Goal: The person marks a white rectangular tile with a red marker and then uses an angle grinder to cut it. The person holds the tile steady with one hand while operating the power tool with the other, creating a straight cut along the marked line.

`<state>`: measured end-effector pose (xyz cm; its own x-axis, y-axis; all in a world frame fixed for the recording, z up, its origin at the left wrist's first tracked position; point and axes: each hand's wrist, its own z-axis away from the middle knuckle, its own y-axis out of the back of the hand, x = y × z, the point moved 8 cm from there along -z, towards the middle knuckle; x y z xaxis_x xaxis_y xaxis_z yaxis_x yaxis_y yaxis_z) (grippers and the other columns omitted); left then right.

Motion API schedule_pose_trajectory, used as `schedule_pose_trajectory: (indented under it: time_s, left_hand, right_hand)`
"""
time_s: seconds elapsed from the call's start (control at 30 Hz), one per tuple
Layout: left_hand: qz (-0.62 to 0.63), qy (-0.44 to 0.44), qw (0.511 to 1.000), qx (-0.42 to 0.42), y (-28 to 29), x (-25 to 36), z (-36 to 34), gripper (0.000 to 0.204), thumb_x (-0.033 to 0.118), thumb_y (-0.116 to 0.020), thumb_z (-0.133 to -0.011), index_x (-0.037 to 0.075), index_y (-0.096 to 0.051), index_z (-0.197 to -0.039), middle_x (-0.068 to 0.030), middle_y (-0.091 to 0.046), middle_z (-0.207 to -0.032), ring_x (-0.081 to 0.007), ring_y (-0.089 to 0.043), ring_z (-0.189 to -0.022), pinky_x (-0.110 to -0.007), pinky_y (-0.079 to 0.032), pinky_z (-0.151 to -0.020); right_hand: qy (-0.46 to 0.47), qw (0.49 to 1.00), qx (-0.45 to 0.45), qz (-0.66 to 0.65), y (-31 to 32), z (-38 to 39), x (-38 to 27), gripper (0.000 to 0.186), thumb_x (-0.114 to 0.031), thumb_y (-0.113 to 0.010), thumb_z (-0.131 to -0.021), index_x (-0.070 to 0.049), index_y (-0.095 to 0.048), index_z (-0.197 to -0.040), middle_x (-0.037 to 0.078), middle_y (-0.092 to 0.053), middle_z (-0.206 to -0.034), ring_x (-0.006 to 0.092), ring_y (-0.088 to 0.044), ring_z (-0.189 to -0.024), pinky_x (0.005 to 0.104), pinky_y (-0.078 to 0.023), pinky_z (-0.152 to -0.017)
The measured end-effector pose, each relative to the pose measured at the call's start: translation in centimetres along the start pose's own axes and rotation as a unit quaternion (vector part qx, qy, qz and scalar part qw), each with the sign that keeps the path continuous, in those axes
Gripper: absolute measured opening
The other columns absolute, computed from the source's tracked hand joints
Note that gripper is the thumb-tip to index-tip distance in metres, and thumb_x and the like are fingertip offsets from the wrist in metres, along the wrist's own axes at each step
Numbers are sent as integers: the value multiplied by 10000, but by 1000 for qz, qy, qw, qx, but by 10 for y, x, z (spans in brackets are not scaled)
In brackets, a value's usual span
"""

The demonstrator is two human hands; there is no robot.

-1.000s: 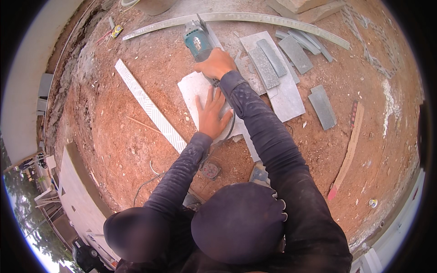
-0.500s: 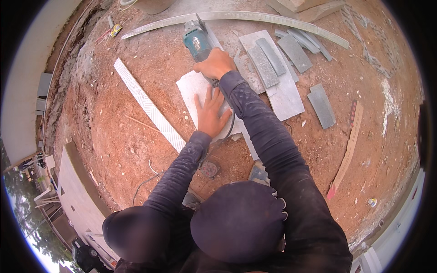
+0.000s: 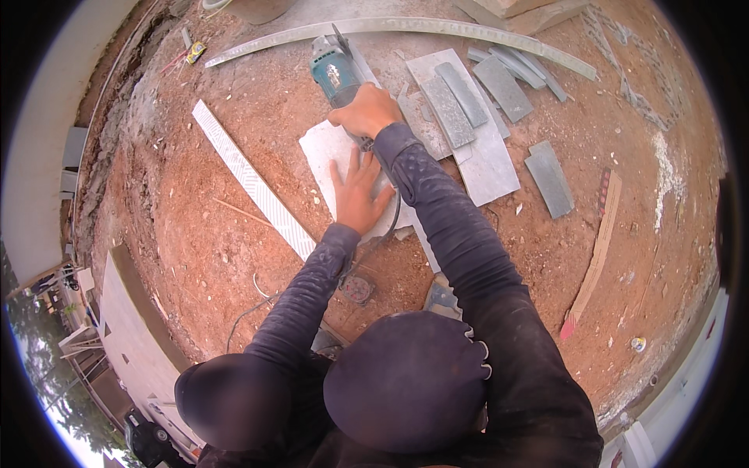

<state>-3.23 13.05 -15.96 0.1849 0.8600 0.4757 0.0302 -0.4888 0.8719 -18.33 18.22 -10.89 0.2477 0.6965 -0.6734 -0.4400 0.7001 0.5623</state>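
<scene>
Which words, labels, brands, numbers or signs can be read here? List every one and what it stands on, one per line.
No text is clear enough to read.
Teal power tool in the right hand: pale marking on the casing, too small and blurred.
Small yellow item at upper left: markings too small.
Long brown strip at right: any marks too small to make out.

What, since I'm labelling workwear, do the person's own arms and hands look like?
The left hand and right hand are bare, without gloves. Creased dark navy sleeves reach both wrists, with pale smudges near the right cuff.
</scene>
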Motion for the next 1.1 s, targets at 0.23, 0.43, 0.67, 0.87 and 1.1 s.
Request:
schedule_pose_trajectory:
  time_s: [0.23,0.43,0.67,0.87,1.1]
  left_hand:
    - [1,3,1000,2,-1,-1,0,655,348,-663,-885,44,-465,-1430,-192,-471,-1470,-401,-249,-1469,-676,-12,-1137]
    - [1,9,1000,-8,0,2,-3,652,356,-659,-890,54,-468,-1434,-168,-472,-1480,-392,-235,-1476,-674,-9,-1138]
    - [1,6,1000,-13,1,0,-1,651,356,-654,-895,54,-465,-1439,-167,-467,-1486,-389,-232,-1478,-673,-2,-1139]
    - [4,4,1000,-8,1,1,-1,657,356,-659,-892,48,-464,-1439,-175,-466,-1484,-396,-252,-1469,-668,-2,-1142]
    - [7,3,1000,-4,2,2,-1,632,343,-668,-887,34,-489,-1409,-184,-499,-1445,-403,-267,-1461,-672,-19,-1140]
  right_hand:
    - [0,1000,11,-3,2,6,2,590,-324,-821,-620,27,-678,-1073,226,-700,-1096,352,-688,-1031,393,-550,-889]
    - [-4,1000,3,-8,4,11,4,589,-320,-818,-626,28,-675,-1079,228,-699,-1097,350,-689,-1026,389,-551,-887]
    - [-1,1000,-1,-4,0,8,5,585,-326,-818,-629,28,-681,-1074,224,-700,-1095,345,-692,-1021,389,-551,-886]
    - [-8,1000,-2,-4,3,10,5,582,-329,-817,-628,17,-686,-1077,222,-699,-1102,342,-690,-1030,387,-551,-889]
    - [-8,1000,-1,-6,2,10,7,605,-335,-815,-624,35,-676,-1082,231,-696,-1102,350,-686,-1038,386,-549,-901]
